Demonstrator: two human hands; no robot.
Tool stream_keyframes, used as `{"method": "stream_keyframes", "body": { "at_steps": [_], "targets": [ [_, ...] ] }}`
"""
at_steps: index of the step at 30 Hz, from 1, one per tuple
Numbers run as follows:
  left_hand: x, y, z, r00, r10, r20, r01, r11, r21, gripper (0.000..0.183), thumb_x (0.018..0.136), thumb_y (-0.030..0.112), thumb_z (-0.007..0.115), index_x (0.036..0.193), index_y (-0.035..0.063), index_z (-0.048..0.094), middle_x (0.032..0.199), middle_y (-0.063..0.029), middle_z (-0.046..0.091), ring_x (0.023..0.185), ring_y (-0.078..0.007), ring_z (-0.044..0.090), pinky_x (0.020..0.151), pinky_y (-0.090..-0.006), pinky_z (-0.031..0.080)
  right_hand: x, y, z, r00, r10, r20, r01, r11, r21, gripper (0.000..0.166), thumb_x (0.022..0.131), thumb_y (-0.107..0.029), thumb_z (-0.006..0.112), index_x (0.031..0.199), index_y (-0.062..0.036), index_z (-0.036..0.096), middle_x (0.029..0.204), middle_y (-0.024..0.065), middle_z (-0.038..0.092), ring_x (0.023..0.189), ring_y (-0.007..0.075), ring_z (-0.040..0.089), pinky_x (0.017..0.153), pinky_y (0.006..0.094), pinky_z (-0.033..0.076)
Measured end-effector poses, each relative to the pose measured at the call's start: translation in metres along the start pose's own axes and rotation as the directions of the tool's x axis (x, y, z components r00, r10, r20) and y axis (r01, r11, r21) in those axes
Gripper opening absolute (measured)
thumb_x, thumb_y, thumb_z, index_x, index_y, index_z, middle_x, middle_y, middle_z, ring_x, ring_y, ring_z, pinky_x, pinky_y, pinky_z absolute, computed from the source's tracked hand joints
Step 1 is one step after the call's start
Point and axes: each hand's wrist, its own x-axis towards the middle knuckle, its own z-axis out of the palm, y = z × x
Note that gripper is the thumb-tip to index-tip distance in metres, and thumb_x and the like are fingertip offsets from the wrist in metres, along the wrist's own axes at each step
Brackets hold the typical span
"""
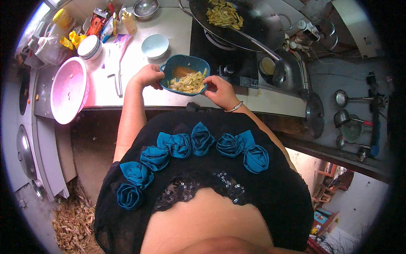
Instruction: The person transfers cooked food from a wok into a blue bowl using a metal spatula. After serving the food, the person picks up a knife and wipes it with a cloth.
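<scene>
Between my two hands is a teal dish (185, 60) with shredded pale-yellow food (190, 83) and some brownish liquid in it. My left hand (148, 76) grips its left end, thumb on the rim. At the right end, my right hand (221, 92) pinches the rim near the food; a bracelet circles that wrist. The dish is over the counter's front part, beside the black cooktop; whether it touches the counter I cannot tell. Beyond it, a large wok (260, 22) sits on the burner, holding cut yellowish food (224, 14) and a long-handled metal turner (257, 43).
A light-blue bowl (155, 46) stands behind the dish. On the left are a knife (118, 77), a pink basin (68, 92) overhanging the counter edge, stacked bowls (89, 47) and a pump bottle (128, 21). A small container (267, 66) sits right of the cooktop. Ladles (344, 119) hang at right.
</scene>
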Motion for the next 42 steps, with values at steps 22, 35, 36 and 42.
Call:
{"method": "stream_keyframes", "body": {
  "at_steps": [22, 35, 36, 42],
  "targets": [
    [0.018, -0.006, -0.002, 0.985, 0.165, -0.056, -0.155, 0.975, 0.161, 0.016, 0.077, 0.013, 0.059, 0.08, -0.0037, 0.059, 0.066, -0.0081, 0.061, 0.052, -0.0178, 0.06, 0.049, -0.0297, 0.051, -0.011, 0.011, 0.024, 0.983, 0.018, -0.183, 0.014, 0.986, 0.168, 0.052, 0.067, -0.009, 0.076, 0.114, -0.009, 0.055, 0.101, 0.0078, 0.057, 0.081, 0.0154, 0.061, 0.071, 0.0298, 0.051],
    [0.025, -0.013, 0.02, 0.959, 0.285, -0.006, -0.284, 0.957, 0.058, 0.023, 0.081, 0.015, 0.059, 0.094, -0.0035, 0.062, 0.077, -0.0121, 0.066, 0.065, -0.0186, 0.065, 0.062, -0.0305, 0.053, -0.033, 0.019, 0.049, 0.902, 0.306, 0.304, -0.385, 0.252, 0.888, 0.065, 0.089, -0.005, 0.057, 0.14, -0.0252, 0.023, 0.128, 0.0059, 0.047, 0.111, 0.0229, 0.055, 0.087, 0.0435, 0.052],
    [0.03, -0.014, 0.023, 0.96, 0.279, 0.009, -0.279, 0.958, 0.064, 0.023, 0.082, 0.015, 0.059, 0.095, -0.0036, 0.061, 0.078, -0.0124, 0.066, 0.066, -0.0187, 0.065, 0.062, -0.0305, 0.053, -0.036, 0.025, 0.046, 0.911, 0.262, 0.318, -0.367, 0.166, 0.915, 0.064, 0.089, -0.005, 0.056, 0.14, -0.0263, 0.023, 0.128, 0.0058, 0.047, 0.113, 0.023, 0.053, 0.088, 0.0445, 0.052],
    [0.039, -0.004, 0.07, 0.934, 0.34, 0.11, -0.352, 0.929, 0.116, 0.028, 0.086, 0.022, 0.062, 0.098, -0.0032, 0.06, 0.078, -0.0131, 0.066, 0.073, -0.0188, 0.065, 0.067, -0.0308, 0.052, -0.053, 0.023, 0.035, 0.859, 0.504, 0.09, -0.23, 0.223, 0.947, 0.049, 0.092, -0.01, 0.052, 0.136, -0.0209, 0.033, 0.131, 0.0054, 0.045, 0.111, 0.0236, 0.051, 0.088, 0.0462, 0.046]
  ]
}}
